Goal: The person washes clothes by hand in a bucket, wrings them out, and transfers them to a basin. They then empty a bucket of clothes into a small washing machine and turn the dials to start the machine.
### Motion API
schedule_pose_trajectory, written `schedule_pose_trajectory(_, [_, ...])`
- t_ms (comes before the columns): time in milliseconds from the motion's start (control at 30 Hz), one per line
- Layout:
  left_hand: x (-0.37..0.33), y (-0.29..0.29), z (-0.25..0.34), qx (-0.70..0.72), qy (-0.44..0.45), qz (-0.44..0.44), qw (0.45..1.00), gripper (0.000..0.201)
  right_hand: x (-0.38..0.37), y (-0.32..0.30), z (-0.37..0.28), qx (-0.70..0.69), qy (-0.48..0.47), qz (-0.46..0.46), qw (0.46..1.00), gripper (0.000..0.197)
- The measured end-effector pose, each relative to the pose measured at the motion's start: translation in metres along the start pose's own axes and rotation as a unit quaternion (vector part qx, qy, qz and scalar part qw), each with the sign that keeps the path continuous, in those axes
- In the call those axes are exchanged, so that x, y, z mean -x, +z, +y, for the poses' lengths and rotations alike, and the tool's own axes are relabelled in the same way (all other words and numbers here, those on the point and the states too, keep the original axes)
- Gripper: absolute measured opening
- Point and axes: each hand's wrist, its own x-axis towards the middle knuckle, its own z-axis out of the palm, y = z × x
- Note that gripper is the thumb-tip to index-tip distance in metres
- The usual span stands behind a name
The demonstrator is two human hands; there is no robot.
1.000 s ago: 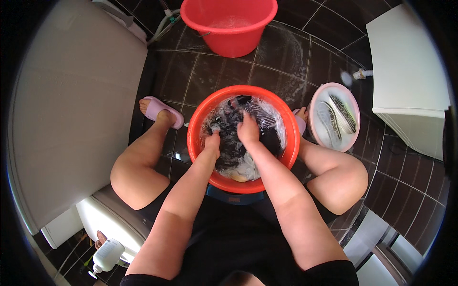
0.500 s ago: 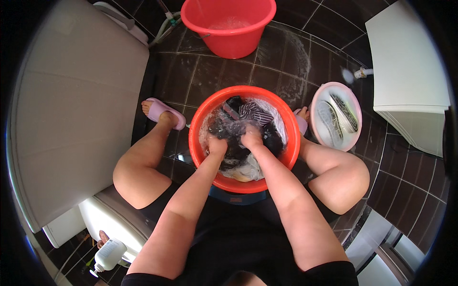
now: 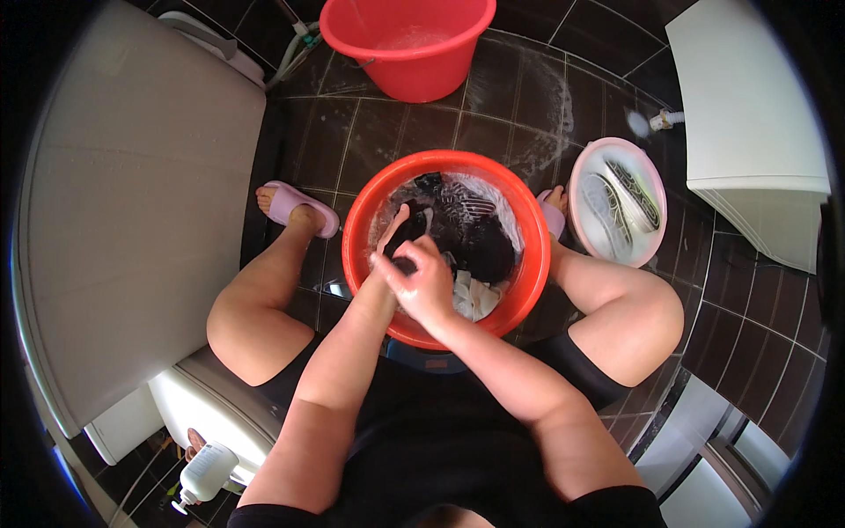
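Both hands in the red basin (image 3: 528,264), on the dark tiled floor (image 3: 387,132) between the knees. Right hand (image 3: 429,280) clenched over a dark cloth (image 3: 407,231), fingers curled, knuckles up, near the basin's left side. Left hand (image 3: 387,251) pressed against the same cloth from below and left, mostly hidden under the right hand; grip there impossible to tell, only the thumb edge showing along the cloth. Cloth bunched between the two hands, just above the water, wet and dark.

More laundry (image 3: 475,238) in the basin: dark pieces in the middle, a striped piece toward the far rim, a white piece (image 3: 471,299) near the right wrist. Suds along the inner wall.

Beyond the basin, a red bucket (image 3: 405,44) with water, well apart, at the top of the view. To the right, a pink bowl (image 3: 616,198) with two shoe soles, just beside the right knee. Purple slipper (image 3: 295,207) on the left foot, left of the basin. White bottle (image 3: 204,471) on the floor at lower left, near a white stool edge (image 3: 198,405). Large grey panel (image 3: 132,202) at left, white cabinet (image 3: 748,114) at upper right.
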Motion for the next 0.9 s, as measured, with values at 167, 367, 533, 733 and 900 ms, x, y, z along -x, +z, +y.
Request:
schedule_pose_trajectory(167, [0.012, 0.028, -0.010, -0.200, 0.090, 0.149, 0.964, 0.039, -0.043, 0.008, 0.058, 0.055, 0.054, 0.092, 0.993, 0.032])
schedule_pose_trajectory(367, [0.000, -0.009, 0.003, -0.264, 0.154, 0.177, 0.936, 0.040, -0.081, 0.006, 0.116, 0.056, 0.144, 0.041, 0.987, 0.046])
schedule_pose_trajectory(533, [-0.012, -0.051, 0.010, -0.324, 0.085, 0.157, 0.929, 0.037, -0.061, 0.020, 0.127, 0.130, 0.026, -0.101, 0.986, 0.032])
schedule_pose_trajectory(733, [-0.023, -0.050, -0.004, -0.452, 0.108, 0.260, 0.846, 0.053, -0.085, 0.011, 0.142, 0.193, 0.121, -0.130, 0.965, 0.029])
schedule_pose_trajectory(900, [-0.044, -0.087, -0.008, -0.486, 0.097, 0.243, 0.834, 0.073, -0.062, 0.010, 0.164, 0.204, -0.070, -0.167, 0.962, 0.030])
